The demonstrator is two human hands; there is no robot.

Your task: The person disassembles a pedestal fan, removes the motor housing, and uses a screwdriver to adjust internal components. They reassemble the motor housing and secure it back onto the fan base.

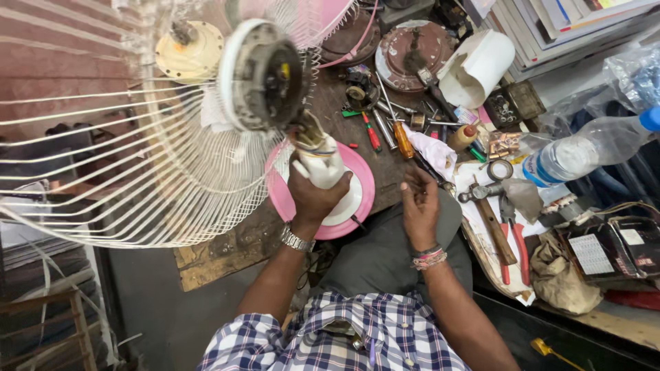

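So the left hand was wrapped tight around the white neck of a table fan, just above the fan's pink round base, which sat on the wooden desk. Up from the neck the bare motor was showing with the front cover off, and the white wire guard hung off to the left of the base.

The right hand was just right of the base, fingers curled loosely with nothing in them as far as I could see, hovering near the desk edge.

Looked to me like the mid-teardown stage: fan steadied with one hand while the other was between tools. Beyond the base lay an orange-handled screwdriver and a small red-handled one. Further right of the base were a hammer and red-handled pliers on a board.

My guess was the next move needed a firm hold on the neck so the top-heavy motor didn't tip, plus the right size driver for the screws.
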